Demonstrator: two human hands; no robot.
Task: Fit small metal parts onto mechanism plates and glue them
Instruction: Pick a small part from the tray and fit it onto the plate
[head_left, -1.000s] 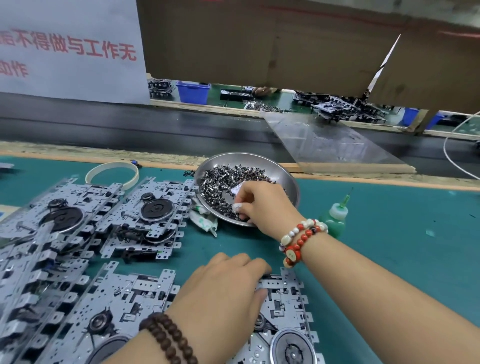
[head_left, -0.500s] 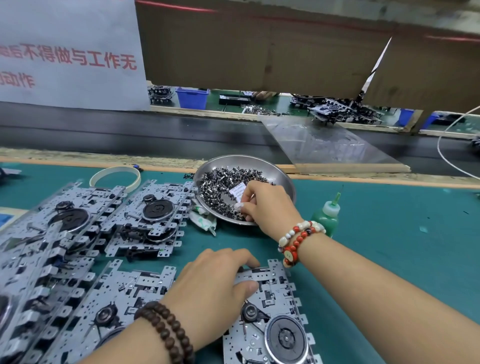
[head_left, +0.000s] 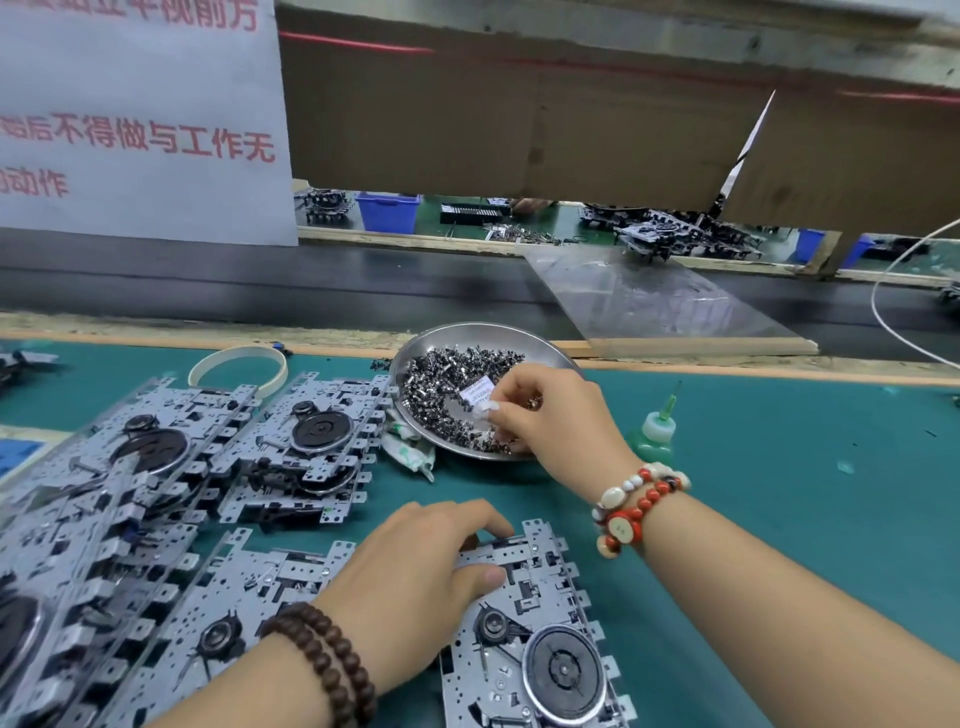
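Metal parts (head_left: 441, 384) are lying heaped in the steel dish (head_left: 545, 343); we're pinching among them with our right hand (head_left: 550, 415), fingertips together. Tiny, hard, probably slippery, so we're judging a fingertip pinch best, while our left hand (head_left: 415, 566) is pressing flat, fingers relaxed, on the mechanism plate (head_left: 540, 613).

Your right hand (head_left: 553, 415) hides whichever small parts (head_left: 447, 379) its fingertips touch. The nearest mechanism plate (head_left: 535, 644) runs off the bottom edge.

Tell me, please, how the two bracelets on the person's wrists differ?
The left bracelet is all dark brown round beads, uniform in look; the right bracelet mixes red and cream beads of varied shapes. The left sits near the plate, the right nearer the green bottle. Both wrap the wrist twice.
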